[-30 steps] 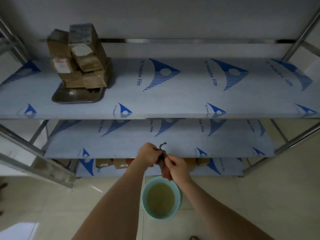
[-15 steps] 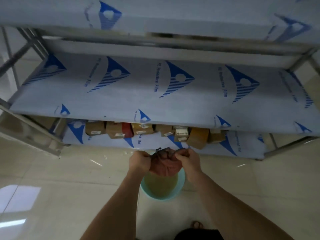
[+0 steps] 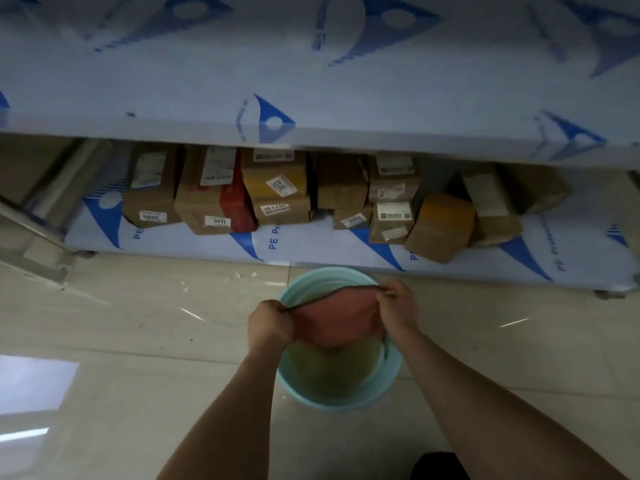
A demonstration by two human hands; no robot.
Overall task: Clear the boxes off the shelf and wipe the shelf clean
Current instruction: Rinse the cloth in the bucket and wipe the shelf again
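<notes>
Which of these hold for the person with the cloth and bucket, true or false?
1. Both hands grip the reddish cloth. True: left hand and right hand hold its top edge.
2. The cloth is held over a light blue bucket. True.
3. The bucket is dry. False: it holds yellowish water.
4. The bottom shelf holds no boxes. False: cardboard boxes stand in a row on it.
5. The bucket stands on the shelf. False: it stands on the tiled floor.

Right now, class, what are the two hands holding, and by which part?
A reddish cloth, gripped at its upper corners: left hand, right hand.
</notes>
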